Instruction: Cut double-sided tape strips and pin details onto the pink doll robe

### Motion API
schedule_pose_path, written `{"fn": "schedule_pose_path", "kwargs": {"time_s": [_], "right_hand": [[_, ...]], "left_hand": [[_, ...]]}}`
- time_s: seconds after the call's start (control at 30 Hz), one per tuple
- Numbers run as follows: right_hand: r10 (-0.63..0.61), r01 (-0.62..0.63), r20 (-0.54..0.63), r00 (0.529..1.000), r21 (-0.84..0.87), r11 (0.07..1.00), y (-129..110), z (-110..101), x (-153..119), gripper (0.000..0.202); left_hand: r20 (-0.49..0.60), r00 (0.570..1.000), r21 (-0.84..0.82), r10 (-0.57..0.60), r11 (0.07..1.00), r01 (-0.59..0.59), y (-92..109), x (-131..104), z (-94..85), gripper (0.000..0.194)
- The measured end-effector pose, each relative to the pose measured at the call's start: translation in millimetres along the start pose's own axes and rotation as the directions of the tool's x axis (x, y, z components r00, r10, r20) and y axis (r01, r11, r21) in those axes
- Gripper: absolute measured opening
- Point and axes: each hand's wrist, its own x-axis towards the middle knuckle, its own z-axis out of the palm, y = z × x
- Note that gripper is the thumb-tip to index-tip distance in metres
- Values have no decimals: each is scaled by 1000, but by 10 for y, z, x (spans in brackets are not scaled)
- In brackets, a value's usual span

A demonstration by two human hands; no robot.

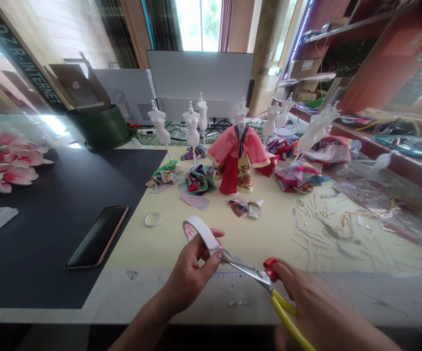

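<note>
My left hand (192, 275) is closed on a roll of white double-sided tape (204, 233), which stands tilted on edge between thumb and fingers. The thumb lies by the tape's loose end. My right hand (298, 287) holds a pair of scissors (249, 269) with yellow handles. Their blades point left, and the tips reach the tape at my left thumb. A small red piece (270, 268), perhaps cloth, is at my right fingertips. Beyond my hands, a miniature pink and red robe (238, 156) hangs on a white mannequin.
Several white mannequins (191, 122) and bundles of patterned cloth (200, 179) stand behind. A thin white ring (152, 219) and a phone (97, 236) lie left. Chains and thin strips (316, 231) spread at right. Small beads (238, 303) lie near the front edge.
</note>
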Motion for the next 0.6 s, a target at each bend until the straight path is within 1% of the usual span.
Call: {"fn": "schedule_pose_path", "kwargs": {"time_s": [0.13, 0.2, 0.3, 0.43, 0.6], "right_hand": [[-7, 7, -21, 1000, 3, 1000, -14, -24, 6, 75], [-6, 6, -41, 999, -2, 1000, -22, -34, 7, 76], [-16, 15, -66, 998, -15, 1000, -28, -35, 4, 77], [-20, 18, -86, 996, -30, 999, -39, -37, -2, 75], [12, -13, -75, 997, -18, 1000, -62, -83, -11, 73]], "left_hand": [[-7, 1000, 37, 10, 999, -9, -1, -2, -2, 29], [-9, 1000, 51, 12, 999, -11, 5, -2, -6, 24], [-17, 998, 61, 61, 996, -60, 14, 0, -10, 14], [-21, 994, 77, 107, 991, -105, 24, 2, -5, 13], [-56, 984, 91, 171, 982, -165, -4, -2, 4, 11]]}}
